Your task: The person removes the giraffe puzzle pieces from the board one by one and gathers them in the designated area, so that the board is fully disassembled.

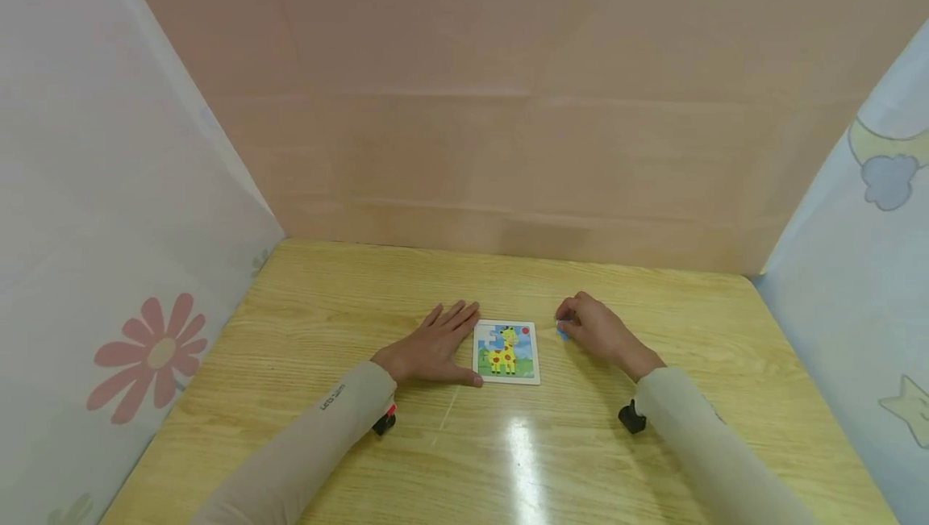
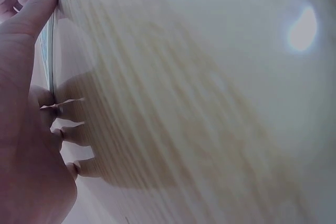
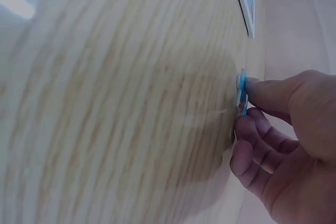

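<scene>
A square giraffe jigsaw puzzle in a white frame lies on the table, with a pale gap at its upper left where no picture shows. My left hand rests flat at the puzzle's left side, fingers spread along the edge and thumb at the lower left corner. Just right of the puzzle, my right hand pinches a small blue puzzle piece between thumb and fingers, close over the tabletop. In the left wrist view the left thumb lies along the frame's edge.
The wood-grain table carries a bright light reflection near its front. A plain tan sheet stands behind it. Patterned white sheets flank both sides, the left one with a pink flower. Dark wrist cameras hang below the sleeves.
</scene>
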Action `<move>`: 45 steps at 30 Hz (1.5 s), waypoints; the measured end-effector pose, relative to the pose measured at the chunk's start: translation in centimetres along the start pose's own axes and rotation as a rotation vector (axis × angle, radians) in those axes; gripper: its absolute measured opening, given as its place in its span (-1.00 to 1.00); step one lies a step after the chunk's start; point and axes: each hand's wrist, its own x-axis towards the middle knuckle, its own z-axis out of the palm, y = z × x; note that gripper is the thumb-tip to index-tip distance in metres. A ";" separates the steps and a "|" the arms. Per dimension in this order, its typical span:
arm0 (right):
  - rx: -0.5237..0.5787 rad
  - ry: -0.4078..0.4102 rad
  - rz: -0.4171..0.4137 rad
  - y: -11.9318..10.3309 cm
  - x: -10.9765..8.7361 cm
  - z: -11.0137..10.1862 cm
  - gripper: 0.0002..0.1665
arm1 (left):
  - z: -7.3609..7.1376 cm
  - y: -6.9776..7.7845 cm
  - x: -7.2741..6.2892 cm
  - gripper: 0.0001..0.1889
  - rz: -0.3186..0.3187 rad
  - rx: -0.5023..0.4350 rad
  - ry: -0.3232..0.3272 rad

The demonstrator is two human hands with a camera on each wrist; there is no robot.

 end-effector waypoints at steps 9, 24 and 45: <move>-0.031 0.035 -0.022 -1.4 0.0 0.1 -0.80 | 0.0 0.0 0.0 0.23 0.005 0.000 0.002; -0.031 -0.027 -0.068 -5.6 1.5 1.6 -0.78 | 0.3 0.0 -0.2 0.24 -0.012 0.006 0.008; -0.145 -0.139 -0.127 -8.6 1.8 3.7 -0.58 | -0.1 0.2 0.0 0.22 0.015 0.007 0.012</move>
